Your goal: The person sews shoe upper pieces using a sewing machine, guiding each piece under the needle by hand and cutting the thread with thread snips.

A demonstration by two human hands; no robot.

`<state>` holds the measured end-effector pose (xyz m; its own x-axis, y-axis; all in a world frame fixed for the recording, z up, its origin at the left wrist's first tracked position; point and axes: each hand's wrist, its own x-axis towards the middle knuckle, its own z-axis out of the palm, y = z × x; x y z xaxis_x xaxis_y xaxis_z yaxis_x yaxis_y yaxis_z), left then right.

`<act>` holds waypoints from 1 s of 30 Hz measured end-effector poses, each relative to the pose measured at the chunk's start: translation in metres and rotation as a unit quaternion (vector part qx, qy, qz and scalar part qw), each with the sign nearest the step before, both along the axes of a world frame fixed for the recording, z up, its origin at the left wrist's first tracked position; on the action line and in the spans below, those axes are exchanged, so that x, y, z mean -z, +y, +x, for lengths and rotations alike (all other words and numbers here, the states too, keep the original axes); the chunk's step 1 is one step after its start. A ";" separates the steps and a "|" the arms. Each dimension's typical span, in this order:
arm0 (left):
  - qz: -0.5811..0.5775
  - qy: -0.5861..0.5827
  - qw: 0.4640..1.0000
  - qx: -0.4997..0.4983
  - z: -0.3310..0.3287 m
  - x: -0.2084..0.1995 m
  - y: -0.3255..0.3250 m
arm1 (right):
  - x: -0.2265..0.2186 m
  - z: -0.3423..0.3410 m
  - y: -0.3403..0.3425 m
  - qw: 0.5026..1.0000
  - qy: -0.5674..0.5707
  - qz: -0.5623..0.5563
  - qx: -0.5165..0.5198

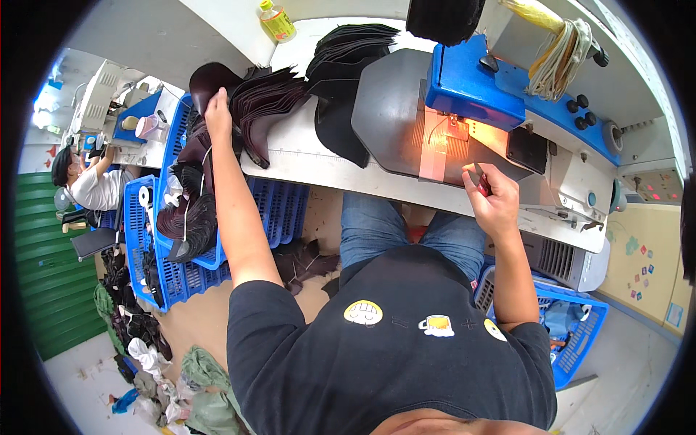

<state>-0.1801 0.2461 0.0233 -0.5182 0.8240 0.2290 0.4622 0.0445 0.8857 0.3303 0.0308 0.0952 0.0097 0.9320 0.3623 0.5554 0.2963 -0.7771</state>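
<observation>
While my left hand touches a curved, dark-maroon panel, grip unclear from here, my right hand clasps a dark, pointed tool.

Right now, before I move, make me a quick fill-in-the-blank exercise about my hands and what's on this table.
1. The ____ hand is at the maroon pieces.
2. The small tool is in the ____ hand.
3. The sewing machine has a ____ head.
4. The black pieces lie ____ the maroon pieces and the sewing machine.

Missing words: left; right; blue; between.
</observation>
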 end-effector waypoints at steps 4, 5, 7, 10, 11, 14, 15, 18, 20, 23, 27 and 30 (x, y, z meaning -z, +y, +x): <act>0.095 0.086 0.992 -0.021 -0.009 0.020 -0.003 | 0.002 0.000 0.002 1.000 -0.005 0.014 0.002; 0.073 0.152 0.984 -0.066 -0.011 0.012 -0.003 | 0.003 0.000 0.002 1.000 0.001 0.023 0.000; 0.050 0.215 0.969 -0.114 -0.019 0.004 0.001 | 0.004 0.001 0.002 0.999 0.007 0.032 -0.005; 0.038 0.325 0.934 -0.144 -0.048 0.004 0.020 | 0.001 0.001 0.002 1.000 0.000 0.005 0.008; -0.032 0.300 0.942 -0.149 -0.055 0.004 0.025 | 0.001 0.000 0.002 1.000 -0.001 0.010 0.012; -0.121 0.276 0.941 -0.151 -0.079 0.008 0.038 | 0.003 0.000 0.002 1.000 0.002 0.018 0.016; -0.138 0.263 0.942 -0.155 -0.086 0.010 0.043 | 0.003 0.001 0.002 1.000 0.001 0.002 0.024; -0.157 0.230 0.948 -0.154 -0.103 0.016 0.059 | 0.004 0.000 0.003 0.999 0.013 0.004 0.038; -0.187 0.174 0.956 -0.143 -0.114 0.022 0.069 | 0.003 0.001 0.002 0.999 -0.004 -0.003 0.053; -0.181 0.118 0.967 -0.133 -0.116 0.034 0.086 | 0.005 0.004 -0.001 0.998 -0.004 -0.007 0.066; -0.228 0.108 0.956 -0.151 -0.128 0.040 0.098 | 0.008 0.000 0.002 0.997 0.003 -0.011 0.077; -0.059 0.150 0.960 -0.230 -0.141 0.044 0.105 | 0.009 -0.002 0.003 0.997 0.013 -0.015 0.081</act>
